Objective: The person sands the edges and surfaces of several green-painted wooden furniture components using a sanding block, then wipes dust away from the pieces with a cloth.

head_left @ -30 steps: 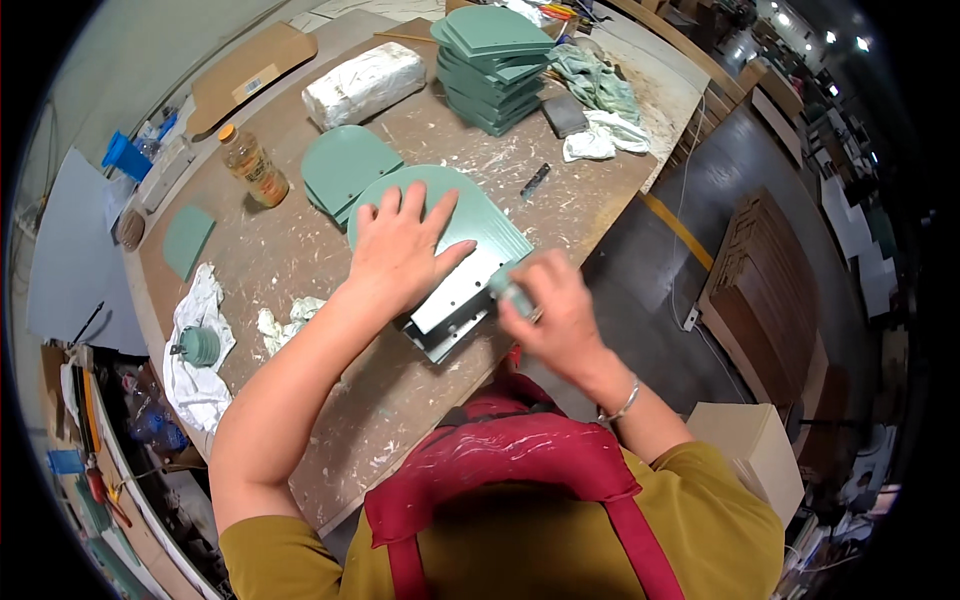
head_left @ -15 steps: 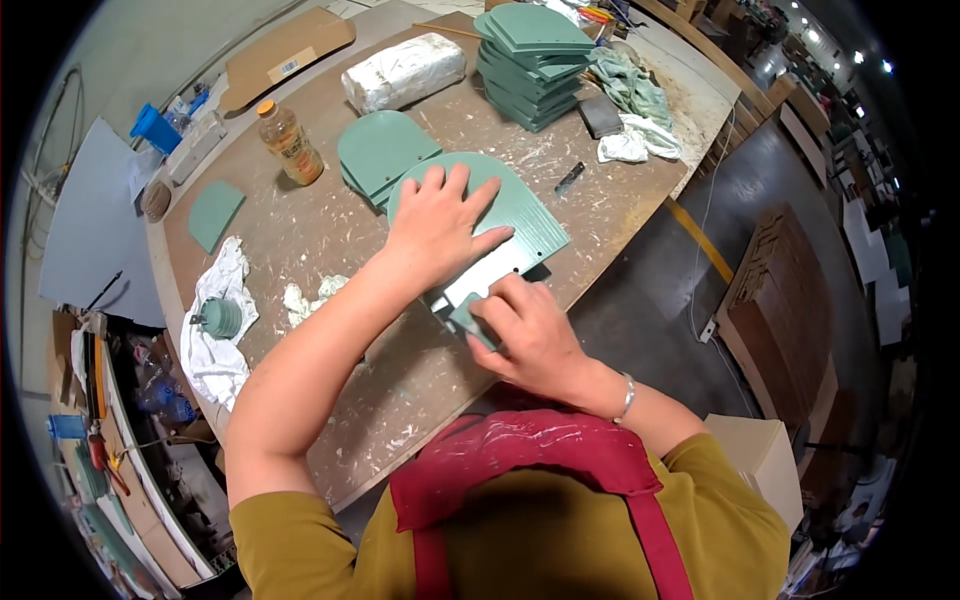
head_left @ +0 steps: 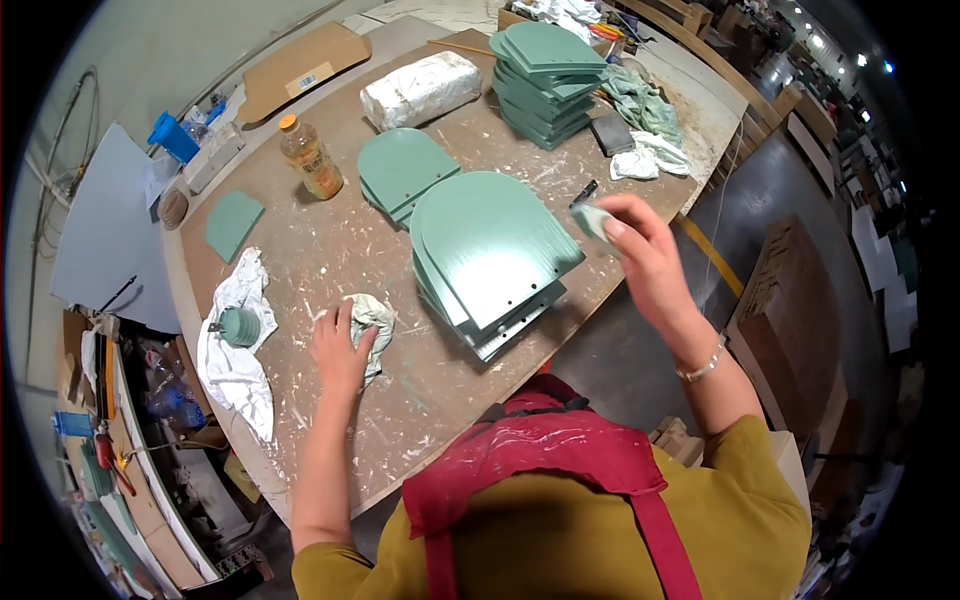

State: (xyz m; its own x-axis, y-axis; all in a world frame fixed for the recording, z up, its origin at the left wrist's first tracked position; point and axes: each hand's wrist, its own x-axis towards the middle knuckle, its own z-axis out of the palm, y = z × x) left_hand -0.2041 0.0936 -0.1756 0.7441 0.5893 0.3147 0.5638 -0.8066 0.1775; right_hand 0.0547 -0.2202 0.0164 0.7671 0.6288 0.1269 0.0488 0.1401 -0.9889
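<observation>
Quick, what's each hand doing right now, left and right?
Left hand: closed on the crumpled white rag lying on the table.
Right hand: raised beside the stack of green panels, pinching a small green pad.

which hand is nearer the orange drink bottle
Left. The left hand rests on a crumpled white rag, below and a little right of the bottle. The right hand is raised far across the table, beyond the green panels.

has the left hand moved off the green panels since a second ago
Yes. The left hand has left the green panels and moved leftward to a crumpled rag.
</observation>
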